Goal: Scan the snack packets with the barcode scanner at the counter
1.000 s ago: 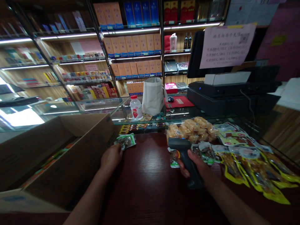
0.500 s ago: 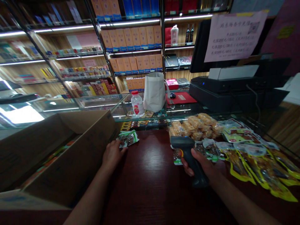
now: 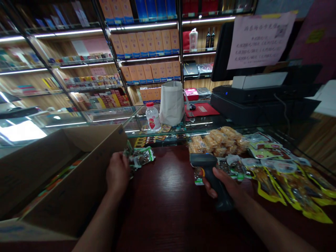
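Note:
My right hand point(image 3: 220, 183) is wrapped round the grip of a dark barcode scanner point(image 3: 207, 162), its head pointing left over the counter. My left hand point(image 3: 118, 173) is closed beside the cardboard box, pinching a small green snack packet point(image 3: 128, 148) that is partly hidden behind the fingers. Just right of that hand, a few green-edged clear packets point(image 3: 143, 156) with dark contents lie on the dark wooden counter point(image 3: 165, 203). More such packets point(image 3: 232, 166) lie behind the scanner, in front of a pile of wrapped golden pastries point(image 3: 219, 140).
An open cardboard box point(image 3: 102, 168) with colourful packs inside stands at the left. Yellow-edged vacuum packs point(image 3: 294, 185) cover the right side. Behind are a bottle with a red cap point(image 3: 152, 117), a white bag point(image 3: 172, 103) and a monitor point(image 3: 223, 52).
My left hand has drawn back slightly left and lifted, its fingers now closed on a packet beside the others. My right hand keeps the scanner in nearly the same place.

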